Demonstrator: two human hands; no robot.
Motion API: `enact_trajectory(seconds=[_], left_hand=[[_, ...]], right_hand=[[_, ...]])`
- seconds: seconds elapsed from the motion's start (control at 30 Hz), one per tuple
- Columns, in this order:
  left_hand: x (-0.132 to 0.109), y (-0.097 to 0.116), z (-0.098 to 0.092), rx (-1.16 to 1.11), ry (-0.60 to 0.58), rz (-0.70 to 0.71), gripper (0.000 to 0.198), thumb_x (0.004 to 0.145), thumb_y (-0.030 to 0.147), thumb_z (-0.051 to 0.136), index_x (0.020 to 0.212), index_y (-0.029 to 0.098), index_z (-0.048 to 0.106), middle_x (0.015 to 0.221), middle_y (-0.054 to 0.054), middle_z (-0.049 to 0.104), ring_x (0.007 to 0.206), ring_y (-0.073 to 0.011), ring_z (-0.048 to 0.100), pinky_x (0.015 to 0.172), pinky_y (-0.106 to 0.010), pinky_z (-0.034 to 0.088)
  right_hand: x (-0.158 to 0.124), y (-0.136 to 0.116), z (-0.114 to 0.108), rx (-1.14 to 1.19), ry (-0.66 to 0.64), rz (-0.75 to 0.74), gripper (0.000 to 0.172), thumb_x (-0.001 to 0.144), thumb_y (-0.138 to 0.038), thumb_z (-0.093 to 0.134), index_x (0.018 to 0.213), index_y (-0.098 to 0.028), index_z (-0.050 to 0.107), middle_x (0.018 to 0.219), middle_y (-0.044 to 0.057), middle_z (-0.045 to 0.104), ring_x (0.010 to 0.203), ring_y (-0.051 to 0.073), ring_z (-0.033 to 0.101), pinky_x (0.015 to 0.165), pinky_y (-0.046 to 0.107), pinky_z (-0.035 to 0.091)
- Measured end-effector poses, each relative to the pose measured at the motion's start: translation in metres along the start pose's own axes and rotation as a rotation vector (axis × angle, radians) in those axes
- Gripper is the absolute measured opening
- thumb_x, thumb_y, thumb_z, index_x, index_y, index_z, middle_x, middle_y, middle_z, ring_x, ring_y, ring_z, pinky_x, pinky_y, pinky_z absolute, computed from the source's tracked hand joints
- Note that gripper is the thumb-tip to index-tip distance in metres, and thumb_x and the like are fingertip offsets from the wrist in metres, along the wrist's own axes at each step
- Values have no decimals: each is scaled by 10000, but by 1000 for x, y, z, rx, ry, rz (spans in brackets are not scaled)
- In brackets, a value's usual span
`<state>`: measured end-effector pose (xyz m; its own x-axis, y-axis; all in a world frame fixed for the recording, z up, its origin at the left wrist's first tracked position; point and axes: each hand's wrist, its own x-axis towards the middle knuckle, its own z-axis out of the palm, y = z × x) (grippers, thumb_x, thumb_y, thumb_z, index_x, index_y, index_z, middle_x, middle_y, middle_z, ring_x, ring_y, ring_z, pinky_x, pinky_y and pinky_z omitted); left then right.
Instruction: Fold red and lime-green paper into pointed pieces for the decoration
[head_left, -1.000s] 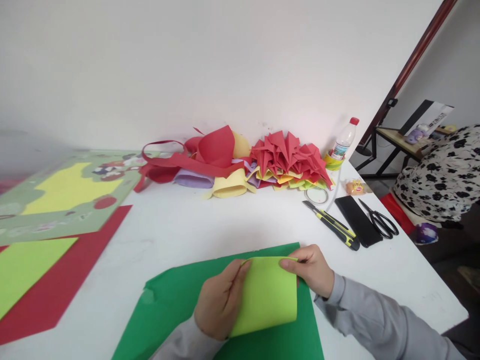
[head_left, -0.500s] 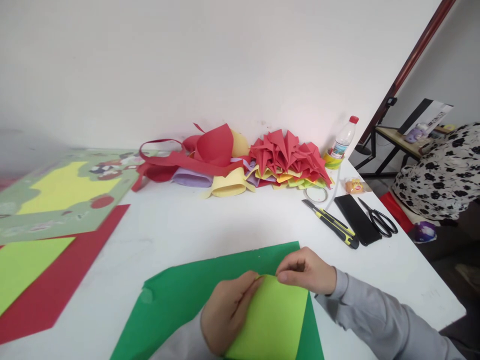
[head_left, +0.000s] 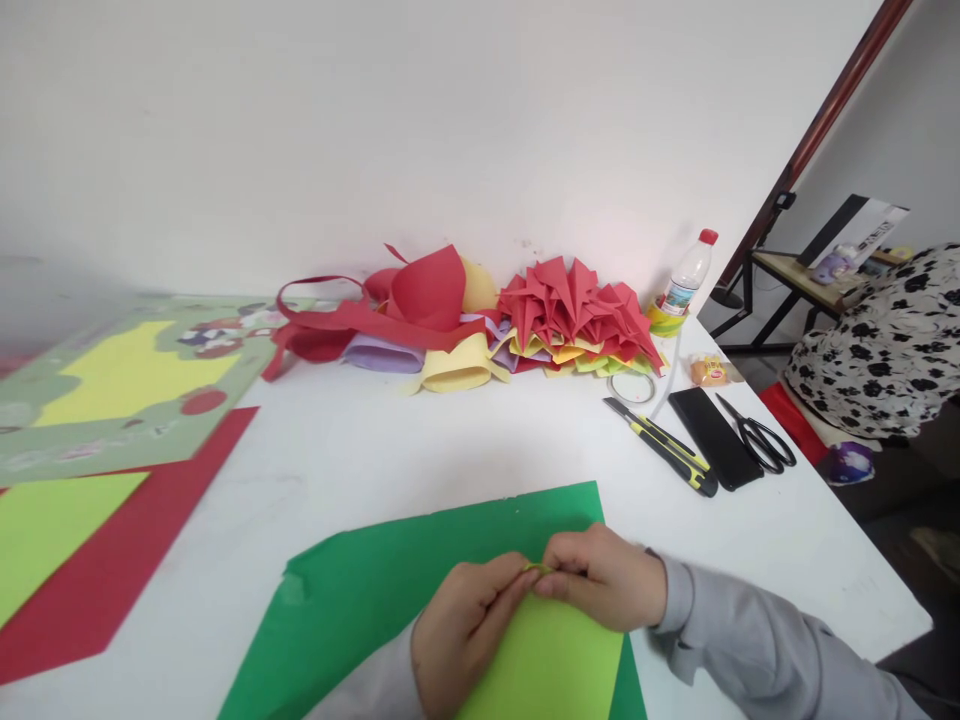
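Observation:
A sheet of lime-green paper is pinched at its far edge by both my hands, which meet with fingertips almost touching. My left hand grips the edge from the left between thumb and bent fingers. From the right, my right hand pinches the same edge, where a small curl of paper shows between the thumbs. Underneath lies a dark green sheet on the white table, its left corner folded or creased. The near end of the lime paper runs out of view.
Red folded-paper shapes and curled paper pieces lie along the wall. At right are a bottle, tape roll, utility knife, black case and scissors. Red paper and a patterned board lie left.
My right hand has moved slightly down and left, closing up to the left hand at the paper's edge. The left hand has shifted a little to the right.

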<state>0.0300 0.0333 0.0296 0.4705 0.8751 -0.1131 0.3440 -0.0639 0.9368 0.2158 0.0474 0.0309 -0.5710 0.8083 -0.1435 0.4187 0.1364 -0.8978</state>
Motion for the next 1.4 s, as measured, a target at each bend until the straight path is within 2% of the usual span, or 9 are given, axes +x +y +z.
enact_trajectory(seconds=[0.27,0.43,0.57,0.67,0.83,0.97,1.1,1.4], left_hand=[[8,-5,-4,-72,-85,-58,440,870,557,383,598,214,430,575,47,358,561,-123,355,534,-255,289],[10,-7,-9,-278,-218,-223,554,688,743,548,613,207,432,559,60,366,514,-100,350,474,-239,261],[9,-6,-12,-368,-268,-305,610,608,787,597,619,191,470,522,56,410,454,-81,350,438,-232,237],[8,-8,-12,-380,-251,-292,607,609,776,614,585,187,470,488,64,395,419,-64,317,412,-226,194],[11,-16,-15,-413,-102,-249,603,639,739,634,513,204,385,414,99,299,355,-40,262,367,-205,161],[14,-20,-18,-425,-130,-270,553,635,718,658,566,218,430,345,123,292,240,-45,228,278,-208,137],[12,-16,-17,-473,-98,-291,529,619,683,699,601,191,507,385,112,358,262,-34,257,277,-194,152],[10,-7,-21,-503,-35,-254,595,598,661,735,488,199,377,329,117,286,279,-23,239,325,-195,74]], right_hand=[[1,2,0,218,-30,63,490,803,-652,540,652,-196,443,512,-92,326,472,59,271,416,200,214],[1,4,-5,368,25,109,581,712,-762,560,661,-193,451,512,-86,381,453,56,314,408,195,244],[2,7,-13,398,74,98,587,692,-764,582,670,-189,469,504,-85,384,451,57,319,417,196,249],[2,8,-19,363,115,56,562,719,-737,583,665,-188,475,501,-84,371,454,59,313,424,201,239],[1,8,-21,347,206,31,532,755,-706,572,668,-190,474,515,-70,399,457,66,330,435,212,247],[1,11,-21,380,306,24,523,761,-700,573,676,-198,453,527,-72,402,462,68,330,441,212,255],[1,11,-21,379,325,17,519,765,-695,575,671,-201,447,515,-77,386,460,68,319,443,213,252],[1,8,-22,397,334,10,505,770,-678,587,686,-198,456,537,-65,424,465,70,344,447,215,274]])
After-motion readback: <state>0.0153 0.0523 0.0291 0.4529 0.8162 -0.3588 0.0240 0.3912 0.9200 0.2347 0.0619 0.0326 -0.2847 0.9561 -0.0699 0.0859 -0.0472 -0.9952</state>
